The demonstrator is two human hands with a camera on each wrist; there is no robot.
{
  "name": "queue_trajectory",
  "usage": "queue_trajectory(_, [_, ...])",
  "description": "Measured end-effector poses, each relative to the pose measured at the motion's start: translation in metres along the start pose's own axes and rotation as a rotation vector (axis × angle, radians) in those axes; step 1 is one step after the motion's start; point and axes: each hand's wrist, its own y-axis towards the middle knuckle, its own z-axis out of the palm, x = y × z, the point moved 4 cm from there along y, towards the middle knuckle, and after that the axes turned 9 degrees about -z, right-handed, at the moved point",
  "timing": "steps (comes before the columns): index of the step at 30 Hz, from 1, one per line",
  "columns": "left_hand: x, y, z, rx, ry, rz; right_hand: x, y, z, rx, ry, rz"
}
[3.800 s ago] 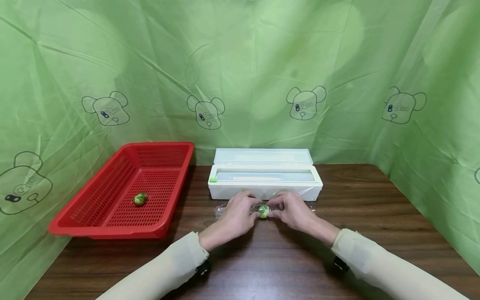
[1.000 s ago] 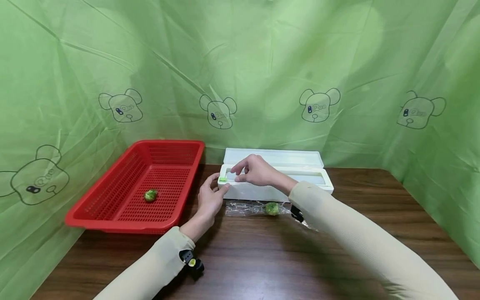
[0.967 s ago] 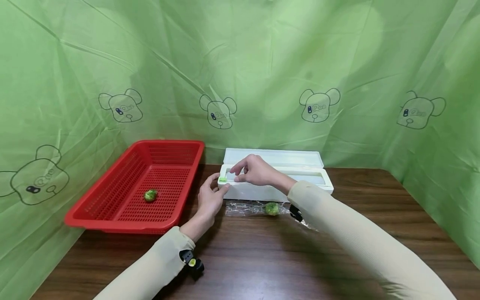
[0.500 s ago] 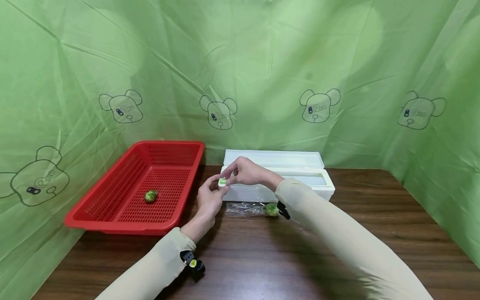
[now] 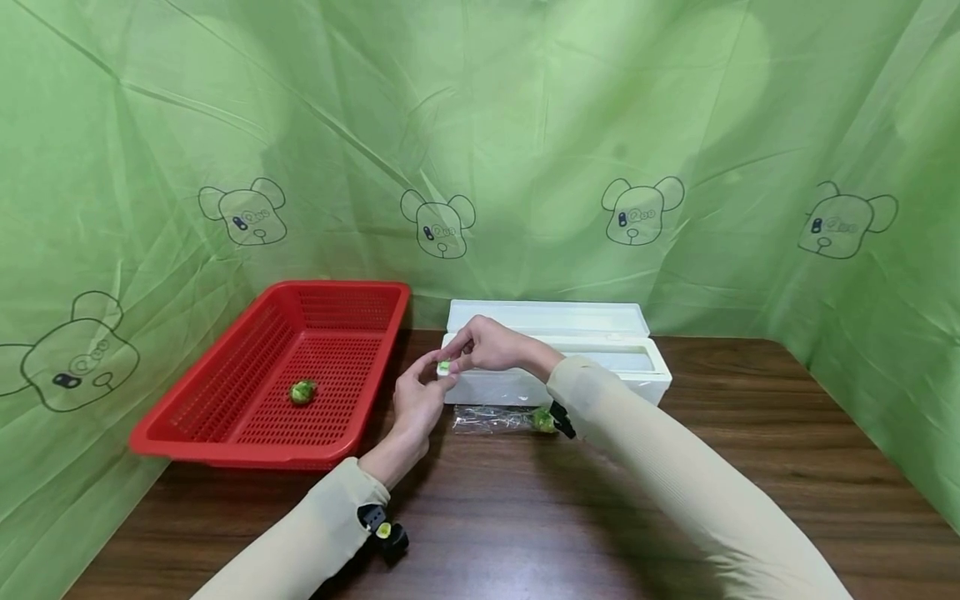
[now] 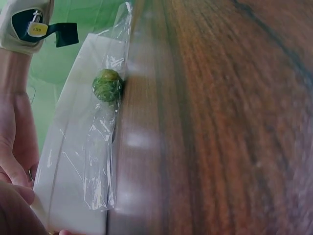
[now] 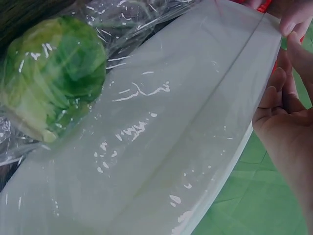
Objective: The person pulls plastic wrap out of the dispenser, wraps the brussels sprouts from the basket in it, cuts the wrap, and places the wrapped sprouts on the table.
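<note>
A white cling film dispenser [image 5: 555, 387] stands at the back with its lid tipped back. My left hand [image 5: 417, 402] holds its left end, thumb in front and fingers behind. My right hand [image 5: 491, 343] pinches the green slide cutter [image 5: 444, 367] at that same end; its fingertips partly cover the cutter. Along the dispenser's front lies a strip of clear cling film [image 5: 491, 419] with a Brussels sprout [image 5: 543, 419] under or inside it. In the right wrist view the film looks drawn over the sprout [image 7: 58, 78], and shiny creases run across the dispenser's front.
A red perforated basket [image 5: 262, 450] stands to the left, with one Brussels sprout [image 5: 302, 392] on its floor. A green cloth [image 5: 540, 150] encloses the back and sides of the wooden table [image 5: 495, 533].
Both hands have left the sprout for the dispenser's left end. Over the last second my right hand has moved slightly left and down onto the slide cutter. My left hand has stayed put.
</note>
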Motion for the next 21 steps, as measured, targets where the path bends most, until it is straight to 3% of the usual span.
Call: queue_trajectory(21, [0.0019, 0.0064, -0.0053, 0.107, -0.034, -0.054, 0.0001, -0.0011, 0.0039, -0.053, 0.022, 0.026])
